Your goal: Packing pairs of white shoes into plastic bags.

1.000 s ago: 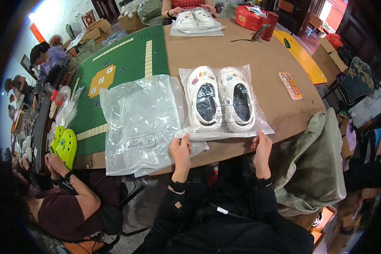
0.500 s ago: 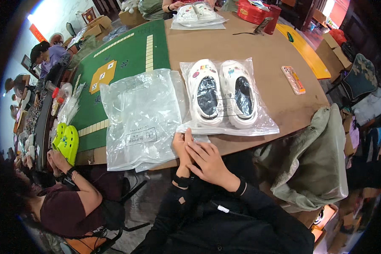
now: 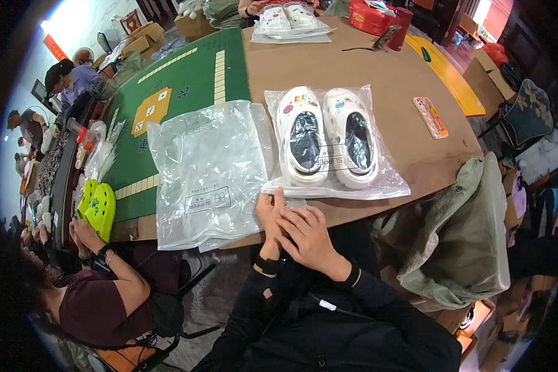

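A pair of white clogs (image 3: 302, 139) with colourful charms and dark soft filling lies inside a clear plastic bag (image 3: 384, 177) on the brown tabletop, toes pointing away from me. My left hand (image 3: 270, 217) is at the bag's near left corner, a finger over its edge and the others curled, seemingly pinching the plastic. Partly across the left wrist and fingers rests my right hand (image 3: 310, 239), its fingers stretched out and holding nothing. Just left of the bagged pair, a stack of flat, clear printed bags (image 3: 208, 167) overlaps the table's near edge.
Left of the bags is a green mahjong mat (image 3: 198, 74). Lime-green clogs (image 3: 100, 211) lie near a co-worker's hands (image 3: 87, 235). A phone (image 3: 429, 118) lies at right; a grey-green sack (image 3: 459, 242) hangs by the near edge. Another bagged white pair (image 3: 285, 25) is at the far side.
Both my hands and the bag's near edge have shifted very slightly right. My right fingers have slid a little down along the left hand. The shoes stay inside the bag.
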